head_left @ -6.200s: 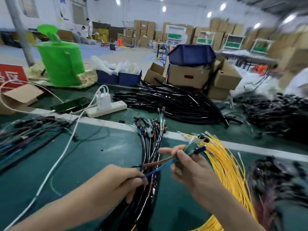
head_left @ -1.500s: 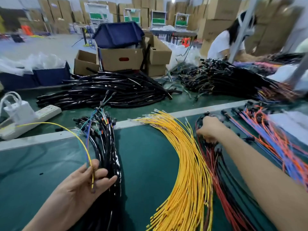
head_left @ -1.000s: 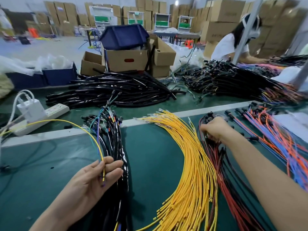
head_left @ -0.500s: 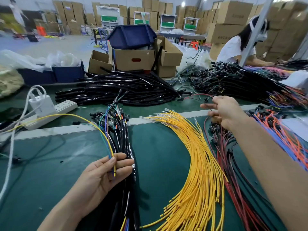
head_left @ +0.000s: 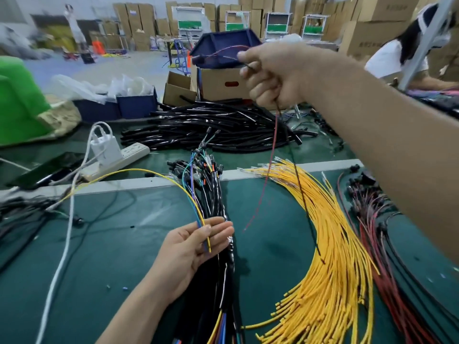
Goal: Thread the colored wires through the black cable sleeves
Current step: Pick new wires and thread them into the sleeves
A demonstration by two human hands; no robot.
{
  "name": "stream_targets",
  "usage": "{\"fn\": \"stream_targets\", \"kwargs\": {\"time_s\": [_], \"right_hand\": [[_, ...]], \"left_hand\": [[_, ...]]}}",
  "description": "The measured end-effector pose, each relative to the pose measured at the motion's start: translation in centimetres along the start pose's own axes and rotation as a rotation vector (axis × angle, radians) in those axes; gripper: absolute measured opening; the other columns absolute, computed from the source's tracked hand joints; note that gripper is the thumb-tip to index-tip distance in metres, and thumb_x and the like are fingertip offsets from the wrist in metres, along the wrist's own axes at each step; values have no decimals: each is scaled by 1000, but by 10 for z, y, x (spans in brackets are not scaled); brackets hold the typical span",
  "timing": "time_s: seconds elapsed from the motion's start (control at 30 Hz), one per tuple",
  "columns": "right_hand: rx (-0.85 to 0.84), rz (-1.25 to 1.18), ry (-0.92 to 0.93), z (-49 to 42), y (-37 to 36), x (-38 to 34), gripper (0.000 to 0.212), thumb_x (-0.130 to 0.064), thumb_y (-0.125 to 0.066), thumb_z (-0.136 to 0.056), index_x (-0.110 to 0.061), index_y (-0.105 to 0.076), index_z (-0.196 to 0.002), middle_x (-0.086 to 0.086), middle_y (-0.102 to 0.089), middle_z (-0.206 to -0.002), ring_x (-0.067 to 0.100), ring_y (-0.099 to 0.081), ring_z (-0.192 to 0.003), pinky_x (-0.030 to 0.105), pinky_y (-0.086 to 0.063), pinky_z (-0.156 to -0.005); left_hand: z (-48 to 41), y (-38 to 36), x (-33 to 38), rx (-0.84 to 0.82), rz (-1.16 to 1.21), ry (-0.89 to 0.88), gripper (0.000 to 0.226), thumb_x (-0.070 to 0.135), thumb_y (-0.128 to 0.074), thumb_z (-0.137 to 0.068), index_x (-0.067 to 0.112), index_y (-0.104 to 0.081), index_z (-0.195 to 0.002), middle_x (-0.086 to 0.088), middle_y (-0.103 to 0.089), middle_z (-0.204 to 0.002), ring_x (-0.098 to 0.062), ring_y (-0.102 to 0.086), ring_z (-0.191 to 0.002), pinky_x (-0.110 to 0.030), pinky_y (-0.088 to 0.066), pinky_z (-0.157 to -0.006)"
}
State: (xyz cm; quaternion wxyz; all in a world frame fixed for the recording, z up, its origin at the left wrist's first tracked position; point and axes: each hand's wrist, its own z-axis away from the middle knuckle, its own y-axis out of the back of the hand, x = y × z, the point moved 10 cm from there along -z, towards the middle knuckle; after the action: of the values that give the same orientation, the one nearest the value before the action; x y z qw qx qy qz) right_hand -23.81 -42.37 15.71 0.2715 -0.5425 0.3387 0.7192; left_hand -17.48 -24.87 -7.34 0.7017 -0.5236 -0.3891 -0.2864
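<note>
Above counter (head_left: 124, 244), right hand (head_left: 273, 75) held high, fist clenched round red and black wires (head_left: 273, 140) dangling below; left hand (head_left: 191, 247) lower, thumb pinching yellow and blue wires (head_left: 208, 240) against fingers.

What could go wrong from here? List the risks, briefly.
1. The red and black wires hanging from the right hand reach down to the yellow wire bundle; they may tangle with it.
2. The left hand pinches the yellow and blue wires in a light grip; they might slip out.
3. The yellow one arcs near the power strip and could catch its cables.
</note>
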Motion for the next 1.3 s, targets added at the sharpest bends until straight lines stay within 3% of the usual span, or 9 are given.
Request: {"fn": "stream_targets", "kwargs": {"time_s": [0.1, 0.2, 0.43, 0.63, 0.73, 0.87, 1.0, 1.13, 1.3], "right_hand": [[-122, 20, -59, -13, -57, 26, 35, -30, -48, -98, -14, -45, -67, -7, -29, -43, 4, -20, -33, 15, -16, -29], [-162, -112, -54, -27, -96, 52, 27, -16, -40, -97, -10, -51, -72, -5, -34, -47, 5, -20, -33, 15, -14, -31], [18, -553, 10, -40, -116, 88, 34, 2, -20, -96, -14, -48, -85, 2, -38, -63, 13, -30, -50, 20, -31, -46], [98, -500, 164, -39, -108, 83, 30, -10, -29, -104, -26, -46, -122, 7, -54, -65, 17, -46, -52, 25, -39, -53], [35, -334, 130, -36, -113, 94, 29, -15, -38, -103, -18, -45, -131, 9, -61, -77, 16, -50, -61, 25, -41, -60], [121, -66, 131, -5, -88, 127, 34, -18, -57, -94, 1, -56, -122, 11, -58, -93, 18, -50, -77, 26, -44, -70], [47, -105, 18, 60, -78, 179, 25, -19, -63, -90, -7, -58, -111, 17, -66, -95, 22, -64, -74, 32, -58, -71], [-72, -127, -118, 112, -96, 214, 22, -12, -69, -84, -4, -60, -103, 19, -69, -79, 21, -65, -62, 31, -59, -62], [-12, 40, -28, 117, -97, 207, 11, -8, -75, -77, -3, -71, -86, 14, -69, -68, 17, -61, -55, 26, -55, -54]], "left_hand": [[-1, -1, 2, 15, 64, -43, 25, 1, -40, -94, -5, -58, -110, -19, -69, -108, -26, -68, -100, -26, -57, -71], [-2, -5, 6, 4, 105, -59, 25, 3, -42, -92, -5, -57, -110, -18, -69, -108, -27, -68, -100, -28, -57, -73], [2, -3, 4, 56, 47, -82, 22, 0, -40, -97, 1, -59, -107, -14, -72, -102, -24, -70, -93, -28, -58, -75], [4, -6, 2, 7, 3, -33, 20, 7, -45, -95, 5, -59, -109, -14, -73, -98, -21, -72, -84, -25, -57, -68], [5, -5, 2, 0, -33, -37, 25, 18, -59, -81, 9, -67, -103, -13, -72, -98, -14, -67, -67, -24, -55, -65], [4, -5, 5, -25, -8, -44, 35, 21, -60, -76, 6, -64, -107, -11, -73, -94, -14, -68, -70, -22, -55, -68], [1, -4, 10, -3, 111, -88, 24, 13, -52, -83, 2, -61, -102, -14, -73, -95, -17, -72, -83, -21, -56, -69], [2, -3, 10, -7, 235, -99, 27, 9, -52, -79, -1, -60, -103, -14, -73, -92, -16, -72, -82, -20, -55, -68], [3, -6, 9, -24, 267, -86, 29, 7, -52, -81, 0, -58, -109, -16, -71, -103, -18, -70, -91, -21, -55, -73]]}}
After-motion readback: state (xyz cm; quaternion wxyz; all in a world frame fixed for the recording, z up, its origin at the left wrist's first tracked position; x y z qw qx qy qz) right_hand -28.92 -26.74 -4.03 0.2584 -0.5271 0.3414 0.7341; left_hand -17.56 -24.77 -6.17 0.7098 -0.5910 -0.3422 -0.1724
